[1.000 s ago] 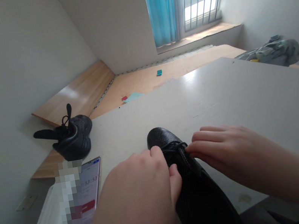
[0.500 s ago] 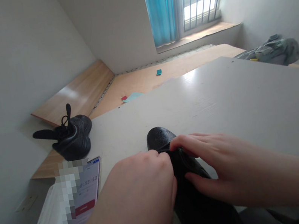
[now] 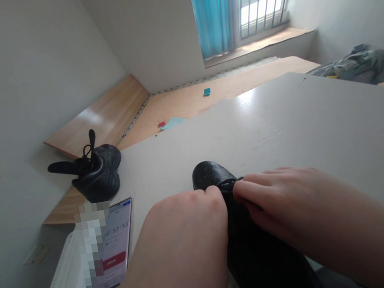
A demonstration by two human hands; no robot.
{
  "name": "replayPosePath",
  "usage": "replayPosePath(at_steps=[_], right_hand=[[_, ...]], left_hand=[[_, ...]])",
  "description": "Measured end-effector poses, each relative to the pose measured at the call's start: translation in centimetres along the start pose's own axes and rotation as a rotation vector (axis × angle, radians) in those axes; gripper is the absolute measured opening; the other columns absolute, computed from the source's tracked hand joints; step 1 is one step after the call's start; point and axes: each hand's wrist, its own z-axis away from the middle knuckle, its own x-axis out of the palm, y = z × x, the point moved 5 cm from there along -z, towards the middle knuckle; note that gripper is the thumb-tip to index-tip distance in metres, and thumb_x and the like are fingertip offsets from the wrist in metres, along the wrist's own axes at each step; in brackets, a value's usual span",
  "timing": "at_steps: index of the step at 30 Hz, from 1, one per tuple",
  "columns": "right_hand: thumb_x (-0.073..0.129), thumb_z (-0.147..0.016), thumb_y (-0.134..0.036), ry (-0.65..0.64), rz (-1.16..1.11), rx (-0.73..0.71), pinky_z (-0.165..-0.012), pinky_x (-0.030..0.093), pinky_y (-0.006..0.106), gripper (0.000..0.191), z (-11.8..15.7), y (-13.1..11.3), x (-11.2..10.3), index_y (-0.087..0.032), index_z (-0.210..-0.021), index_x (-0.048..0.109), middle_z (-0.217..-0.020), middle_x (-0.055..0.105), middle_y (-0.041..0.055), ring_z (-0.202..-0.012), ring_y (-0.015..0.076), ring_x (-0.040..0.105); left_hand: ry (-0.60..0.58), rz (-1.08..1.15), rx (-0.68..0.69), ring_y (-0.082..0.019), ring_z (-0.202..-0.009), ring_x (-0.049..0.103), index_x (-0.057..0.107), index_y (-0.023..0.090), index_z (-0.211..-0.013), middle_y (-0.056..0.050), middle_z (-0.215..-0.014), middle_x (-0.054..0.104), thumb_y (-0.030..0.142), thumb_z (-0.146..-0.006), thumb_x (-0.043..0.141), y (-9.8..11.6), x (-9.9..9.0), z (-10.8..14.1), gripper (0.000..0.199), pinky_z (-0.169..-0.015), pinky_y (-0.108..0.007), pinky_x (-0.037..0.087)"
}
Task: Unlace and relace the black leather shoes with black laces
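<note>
A black leather shoe (image 3: 212,174) stands on the pale table in front of me, its rounded toe pointing away. My left hand (image 3: 189,213) is closed at the left side of the shoe's lace area, with its fingertips hidden behind the knuckles. On the right side of the opening, my right hand (image 3: 270,195) has its fingers and thumb pressed together on the shoe's edge. A bit of dark lace shows between the two hands. Another black shoe (image 3: 98,179) with a tied lace and raised tongue sits at the table's left edge.
A phone (image 3: 119,239) with a lit timer lies at the left, beside a white plastic object (image 3: 62,283). Beyond the white table (image 3: 287,138) is a wooden surface (image 3: 185,101) with small teal and red items. Grey-green cloth (image 3: 359,64) lies at the far right.
The fingers of my right hand have drawn together at the shoe's opening; before, thumb and fingers were apart. More lace shows between my hands. The whole view has shifted slightly.
</note>
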Motion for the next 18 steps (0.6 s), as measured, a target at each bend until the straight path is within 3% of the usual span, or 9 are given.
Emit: replayPosePath(at_steps=[7,10,14,18], right_hand=[[0.055,-0.073,0.001,-0.007,0.042,-0.009,-0.046,0.03,0.03,0.023,0.3,-0.5,-0.1,-0.021,-0.073,0.055,-0.063,0.062,-0.0011,-0.049,0.0198,0.059],[0.053,-0.083,-0.004,0.059,-0.013,-0.036,-0.053,0.041,0.032,0.019,0.5,-0.6,-0.5,-0.021,-0.08,0.06,-0.076,0.064,0.0031,-0.066,0.0225,0.061],[0.052,-0.09,-0.01,0.123,-0.398,0.047,-0.073,0.053,0.031,0.016,0.5,0.1,-1.8,-0.022,-0.084,0.061,-0.092,0.065,0.0032,-0.087,0.0186,0.061],[0.063,-0.09,-0.02,0.166,-0.901,0.222,-0.067,0.057,0.022,0.009,0.4,1.6,-3.1,-0.026,-0.083,0.064,-0.087,0.069,-0.0023,-0.081,0.0132,0.066]], left_hand=[[0.029,-0.012,0.022,-0.026,-0.064,0.069,0.063,0.022,-0.086,-0.004,-0.075,0.072,0.012,-0.088,0.043,0.2,-0.2,0.3,0.022,-0.052,-0.031,0.039],[0.077,-0.029,0.055,-0.026,-0.07,0.069,0.063,0.021,-0.092,-0.005,-0.08,0.072,0.01,-0.085,0.045,0.3,-0.1,0.4,0.022,-0.058,-0.032,0.045],[0.328,0.027,0.109,-0.025,-0.075,0.066,0.063,0.023,-0.084,-0.005,-0.083,0.07,0.015,-0.087,0.045,0.2,-1.8,1.2,0.02,-0.059,-0.033,0.047],[0.523,0.28,0.112,-0.018,-0.066,0.063,0.065,0.026,-0.086,0.001,-0.073,0.068,0.031,-0.095,0.048,-0.2,-4.6,2.7,0.021,-0.053,-0.026,0.047]])
